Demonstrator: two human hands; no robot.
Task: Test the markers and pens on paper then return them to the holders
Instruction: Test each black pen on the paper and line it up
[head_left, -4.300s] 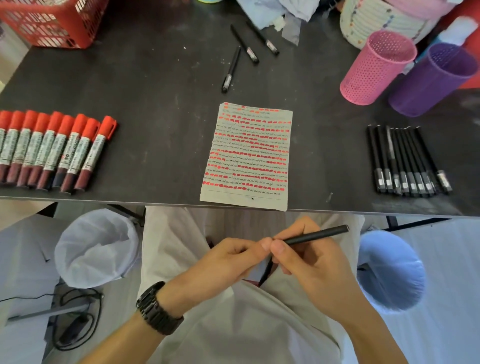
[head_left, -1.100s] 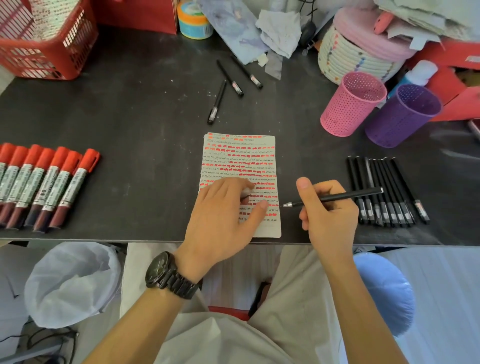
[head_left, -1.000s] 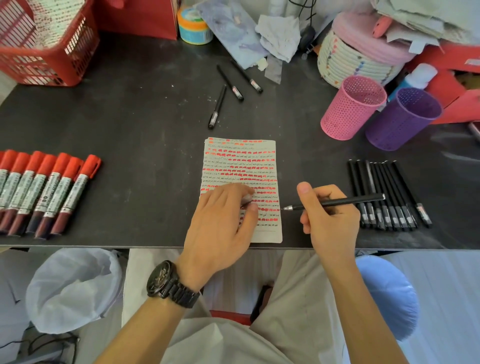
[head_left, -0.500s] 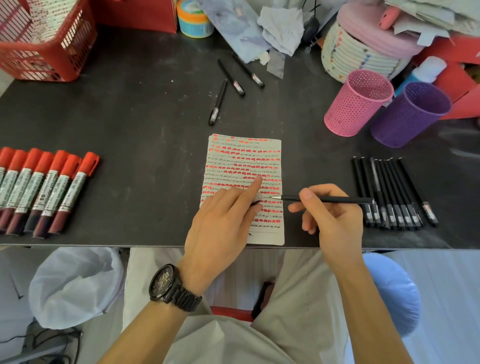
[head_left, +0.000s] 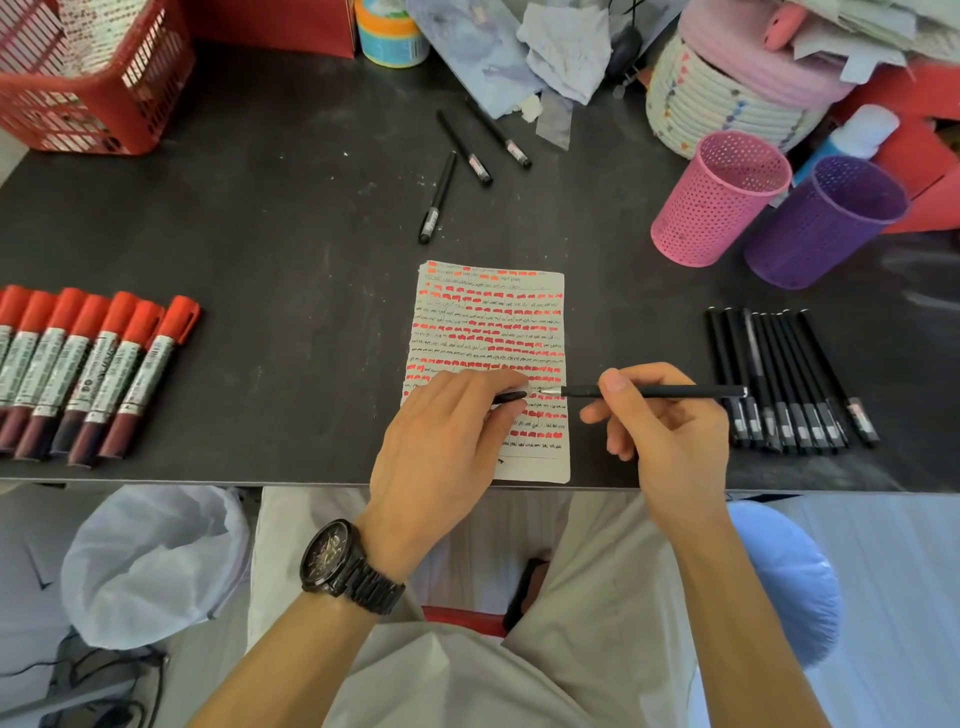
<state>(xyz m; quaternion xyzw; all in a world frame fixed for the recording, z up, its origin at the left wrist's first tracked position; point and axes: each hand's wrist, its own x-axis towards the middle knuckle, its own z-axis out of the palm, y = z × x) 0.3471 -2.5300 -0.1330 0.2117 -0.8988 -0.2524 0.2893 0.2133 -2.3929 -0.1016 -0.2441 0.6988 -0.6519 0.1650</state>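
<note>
**Uncapped pen held level over the test sheet**

The black pen (head_left: 655, 391) lies almost level in the right hand (head_left: 670, 431), pinched between thumb and curled fingers. Its metal tip points to 9 o'clock, above the right edge of the paper (head_left: 488, 322); whether it touches the sheet is hard to tell.

The left hand (head_left: 441, 447) rests on the paper's lower half and hides the rows there. Its fingers pinch a small black cap (head_left: 511, 398), which is mostly covered.

The sheet lies at the table (head_left: 270, 249)'s near edge. At 3 o'clock from it lies a tight row of black pens (head_left: 789, 384), which the held pen's rear end reaches. At 9 o'clock lie the red markers (head_left: 93, 374), their row cut off by the frame's left side. The pink holder (head_left: 719, 200) and purple holder (head_left: 826, 223) stand at 2 o'clock, and three loose pens (head_left: 470, 153) lie at 12 o'clock. Bare tabletop separates markers and paper.
</note>
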